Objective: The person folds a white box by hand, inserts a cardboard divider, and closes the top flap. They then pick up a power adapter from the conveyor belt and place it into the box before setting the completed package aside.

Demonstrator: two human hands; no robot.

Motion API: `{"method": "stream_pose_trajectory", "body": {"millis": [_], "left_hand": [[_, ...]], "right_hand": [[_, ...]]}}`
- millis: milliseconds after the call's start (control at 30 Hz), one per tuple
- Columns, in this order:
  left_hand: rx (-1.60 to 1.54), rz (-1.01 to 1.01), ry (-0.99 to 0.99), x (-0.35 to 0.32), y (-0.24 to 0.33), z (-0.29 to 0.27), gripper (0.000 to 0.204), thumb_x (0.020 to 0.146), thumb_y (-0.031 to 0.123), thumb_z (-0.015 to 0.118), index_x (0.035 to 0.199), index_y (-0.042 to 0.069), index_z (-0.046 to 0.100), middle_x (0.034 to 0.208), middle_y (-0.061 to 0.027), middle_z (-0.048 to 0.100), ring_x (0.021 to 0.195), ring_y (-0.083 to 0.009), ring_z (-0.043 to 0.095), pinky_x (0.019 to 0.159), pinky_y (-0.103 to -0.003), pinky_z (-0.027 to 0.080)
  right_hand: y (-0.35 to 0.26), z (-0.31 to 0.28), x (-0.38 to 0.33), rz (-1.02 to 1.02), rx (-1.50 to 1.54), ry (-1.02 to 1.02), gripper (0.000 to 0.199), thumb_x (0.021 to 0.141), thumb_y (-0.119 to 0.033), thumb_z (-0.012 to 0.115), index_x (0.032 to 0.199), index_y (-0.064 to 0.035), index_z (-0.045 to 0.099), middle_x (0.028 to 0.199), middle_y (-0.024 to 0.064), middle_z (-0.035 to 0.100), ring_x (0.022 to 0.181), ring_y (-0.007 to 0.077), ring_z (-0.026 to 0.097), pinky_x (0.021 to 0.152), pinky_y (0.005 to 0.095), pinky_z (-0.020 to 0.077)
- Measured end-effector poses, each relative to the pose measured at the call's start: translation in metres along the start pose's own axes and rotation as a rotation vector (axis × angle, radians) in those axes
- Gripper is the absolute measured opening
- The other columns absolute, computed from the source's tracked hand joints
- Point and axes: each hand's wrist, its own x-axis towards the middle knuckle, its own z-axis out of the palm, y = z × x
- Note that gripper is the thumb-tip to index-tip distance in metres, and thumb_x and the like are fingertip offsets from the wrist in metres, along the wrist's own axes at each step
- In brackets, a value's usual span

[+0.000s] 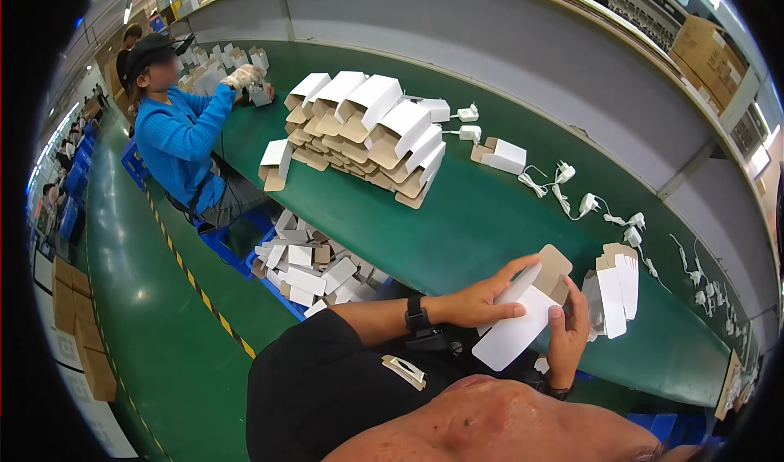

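In front of my chest I hold a small white carton [521,327] with a brown inside, its flaps standing open. My left hand [483,297] grips it from the left, thumb on the white face and fingers behind it. At the right side, my right hand [570,331] holds the carton between thumb and fingers. Just to the right, a few white cartons with raised flaps [611,290] stand on the green table [490,242]. A large stack of open-ended white cartons [359,127] is on the table farther left.
White plug chargers with cables [588,205] lie along the table's back edge, near a lone carton [500,156]. A blue crate of loose cartons [314,266] stands below the table's near edge. On the left, a co-worker in blue [184,135] handles a small box.
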Motion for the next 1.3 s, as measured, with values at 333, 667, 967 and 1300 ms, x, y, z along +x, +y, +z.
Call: {"method": "stream_pose_trajectory", "body": {"millis": [333,667,967,1300], "left_hand": [[-0.277,-0.067,-0.025,-0.009,-0.036,0.014,0.062,0.102,0.014,0.059,0.15,0.017,0.021,0.128,-0.0116,0.057,0.111,-0.0162,0.059,0.09,-0.034,0.052],[-0.013,-0.091,-0.024,0.005,-0.003,-0.015,0.079,0.098,0.002,0.06,0.156,0.01,0.009,0.132,-0.0192,0.056,0.116,-0.0235,0.059,0.097,-0.036,0.05],[0.106,-0.078,-0.148,0.0,-0.01,-0.005,0.069,0.098,0.002,0.059,0.155,0.009,0.02,0.14,-0.0214,0.051,0.126,-0.0256,0.054,0.103,-0.038,0.045],[-0.052,-0.191,-0.09,0.024,-0.032,-0.017,0.053,0.099,0.003,0.058,0.147,0.007,0.035,0.137,-0.0204,0.053,0.126,-0.024,0.053,0.106,-0.038,0.042]], "right_hand": [[0.054,0.004,-0.027,-0.092,0.166,0.052,0.032,0.1,-0.019,0.06,0.122,0.0037,0.064,0.122,0.0153,0.065,0.113,0.0248,0.061,0.103,0.041,0.0442],[0.016,0.01,0.018,-0.174,0.013,-0.093,0.011,0.093,-0.006,0.068,0.099,0.0008,0.075,0.11,0.0154,0.072,0.103,0.0232,0.067,0.086,0.0324,0.0524],[0.02,-0.009,-0.001,-0.052,0.16,-0.104,0.017,0.09,-0.003,0.07,0.106,0.0003,0.075,0.108,0.0139,0.072,0.105,0.0224,0.067,0.09,0.0322,0.0532],[0.054,-0.019,0.014,-0.201,0.0,-0.171,0.029,0.089,-0.006,0.07,0.117,-0.001,0.072,0.13,0.0158,0.066,0.124,0.0356,0.061,0.103,0.0443,0.0485]]}}
